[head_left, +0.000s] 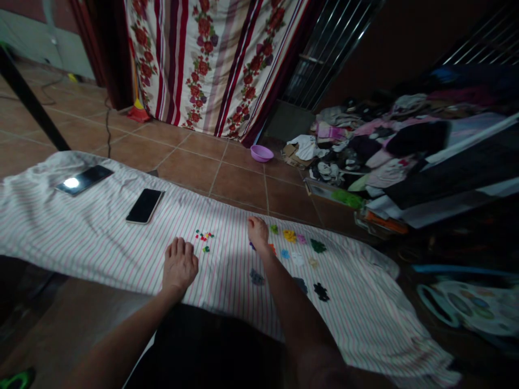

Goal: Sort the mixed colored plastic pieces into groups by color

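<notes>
My left hand rests palm down on the striped cloth, its fingers laid out and nothing visible in them. Just beyond it lie a small scatter of red, green, yellow and white pieces and a little green-and-yellow cluster. My right hand is closed, fingers curled together; whatever it may hold is hidden. It is over the cloth beside a lime green pile, with orange pieces partly behind the wrist. Around that arm sit yellow, pink, dark green, blue, white, beige, grey and black piles.
Two phones lie on the cloth at the left; the farther one reflects a bright light. Beyond are a tiled floor, a purple basin, a floral curtain and a red broom. Heaped clothes fill the right.
</notes>
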Action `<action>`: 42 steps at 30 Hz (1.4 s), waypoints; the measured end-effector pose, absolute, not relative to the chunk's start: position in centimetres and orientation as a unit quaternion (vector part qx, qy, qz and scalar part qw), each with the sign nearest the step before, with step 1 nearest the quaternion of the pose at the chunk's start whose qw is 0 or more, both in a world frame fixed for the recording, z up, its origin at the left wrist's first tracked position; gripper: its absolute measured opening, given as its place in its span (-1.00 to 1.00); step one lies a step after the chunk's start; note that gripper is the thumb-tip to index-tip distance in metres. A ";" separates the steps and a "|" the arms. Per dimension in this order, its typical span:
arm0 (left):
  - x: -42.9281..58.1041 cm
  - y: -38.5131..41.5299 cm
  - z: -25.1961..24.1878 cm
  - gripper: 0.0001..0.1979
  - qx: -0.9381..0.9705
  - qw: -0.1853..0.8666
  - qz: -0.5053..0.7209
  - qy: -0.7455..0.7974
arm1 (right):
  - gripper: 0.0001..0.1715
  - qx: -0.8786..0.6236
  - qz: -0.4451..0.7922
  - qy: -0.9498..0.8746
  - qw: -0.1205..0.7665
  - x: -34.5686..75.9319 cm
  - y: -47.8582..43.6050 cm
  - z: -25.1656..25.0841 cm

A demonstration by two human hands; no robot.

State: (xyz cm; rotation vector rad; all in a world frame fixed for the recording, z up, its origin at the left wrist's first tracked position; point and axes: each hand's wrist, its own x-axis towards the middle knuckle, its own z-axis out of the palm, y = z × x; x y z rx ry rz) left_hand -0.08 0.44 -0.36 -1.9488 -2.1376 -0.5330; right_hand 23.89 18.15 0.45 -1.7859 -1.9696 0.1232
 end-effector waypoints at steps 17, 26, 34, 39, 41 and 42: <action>-0.2 0.5 -0.7 -0.70 -0.659 0.109 -0.178 -0.723 | -0.80 -0.521 0.144 -0.793 0.282 14.2 11.4 -1.9; -0.1 0.4 -0.5 -0.71 -0.656 0.104 -0.180 -0.726 | -0.81 -0.556 0.126 -0.761 0.309 13.0 10.3 -3.2; -0.2 0.4 -0.3 -0.71 -0.656 0.083 -0.201 -0.723 | -0.82 -0.546 0.153 -0.750 0.340 13.2 10.0 -3.0; -0.2 0.4 -0.4 -0.70 -0.656 0.090 -0.202 -0.722 | -0.81 -0.540 0.168 -0.744 0.356 13.2 9.9 -2.7; -0.3 0.6 -0.2 -0.72 -0.657 0.092 -0.194 -0.723 | -0.83 -0.540 0.167 -0.745 0.354 13.2 9.8 -2.5; -0.4 0.8 0.1 -0.73 -0.658 0.088 -0.191 -0.723 | -0.83 -0.541 0.168 -0.745 0.353 13.2 9.8 -2.4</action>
